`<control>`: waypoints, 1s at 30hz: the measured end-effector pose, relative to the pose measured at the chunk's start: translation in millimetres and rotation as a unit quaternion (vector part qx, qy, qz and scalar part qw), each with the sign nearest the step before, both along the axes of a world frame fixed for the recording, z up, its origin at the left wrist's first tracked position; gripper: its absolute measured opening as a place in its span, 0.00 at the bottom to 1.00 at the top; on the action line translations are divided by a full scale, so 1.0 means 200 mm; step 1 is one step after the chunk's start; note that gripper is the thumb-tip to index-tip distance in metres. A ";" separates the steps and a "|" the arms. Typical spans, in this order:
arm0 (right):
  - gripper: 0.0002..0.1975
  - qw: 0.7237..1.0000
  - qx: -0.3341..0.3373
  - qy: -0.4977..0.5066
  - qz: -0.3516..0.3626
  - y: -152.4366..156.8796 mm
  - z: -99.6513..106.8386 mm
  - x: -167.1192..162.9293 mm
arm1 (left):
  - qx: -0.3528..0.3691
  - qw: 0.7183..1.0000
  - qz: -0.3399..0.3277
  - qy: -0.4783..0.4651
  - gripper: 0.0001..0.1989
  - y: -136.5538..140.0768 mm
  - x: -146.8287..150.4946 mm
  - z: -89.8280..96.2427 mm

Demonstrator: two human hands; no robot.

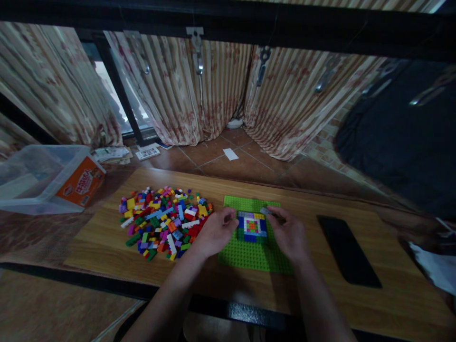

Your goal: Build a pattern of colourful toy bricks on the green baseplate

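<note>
A green studded baseplate (256, 259) lies on the table with a square pattern of toy bricks (252, 226) on it. The pattern has a white ring round a colourful centre, and blue, green, yellow and grey bricks outside it. At the pattern's upper right, my right hand (289, 232) pinches a small grey brick (264, 210) between thumb and fingers. My left hand (219, 230) is closed over the plate's left part, beside the pattern, its fingertips curled together. Whatever they may hold is too small or hidden to make out.
A heap of mixed loose bricks (167, 221) covers the left of the wooden table (103, 240). A black flat slab (349, 251) lies on the right. Beyond the table's left end stands a clear plastic bin (42, 190) with an orange label. Curtains (221, 95) hang behind.
</note>
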State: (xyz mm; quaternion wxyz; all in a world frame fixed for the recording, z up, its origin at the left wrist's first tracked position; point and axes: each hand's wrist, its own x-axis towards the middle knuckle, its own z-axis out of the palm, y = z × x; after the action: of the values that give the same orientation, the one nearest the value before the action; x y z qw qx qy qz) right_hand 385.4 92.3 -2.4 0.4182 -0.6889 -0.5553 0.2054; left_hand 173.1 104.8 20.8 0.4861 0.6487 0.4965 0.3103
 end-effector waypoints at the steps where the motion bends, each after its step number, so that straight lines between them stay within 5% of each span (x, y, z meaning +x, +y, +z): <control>1: 0.15 1.000 -0.001 -0.004 0.000 0.00 0.00 0.00 | -0.001 1.000 0.000 -0.001 0.08 0.00 0.00 0.00; 21: 0.23 0.994 -0.070 -0.071 0.047 -0.04 0.03 0.03 | 0.002 1.000 -0.012 0.009 0.09 0.00 0.00 -0.01; 30: 0.21 0.974 -0.006 -0.121 0.192 0.03 -0.02 0.10 | -0.002 1.000 -0.013 0.021 0.07 0.00 0.00 0.02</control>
State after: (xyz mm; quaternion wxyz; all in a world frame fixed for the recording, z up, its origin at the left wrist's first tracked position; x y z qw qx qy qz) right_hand 406.3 97.5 -6.6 0.2967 -0.5914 -0.7224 0.2006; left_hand 172.7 104.2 24.0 0.4810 0.6605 0.4988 0.2890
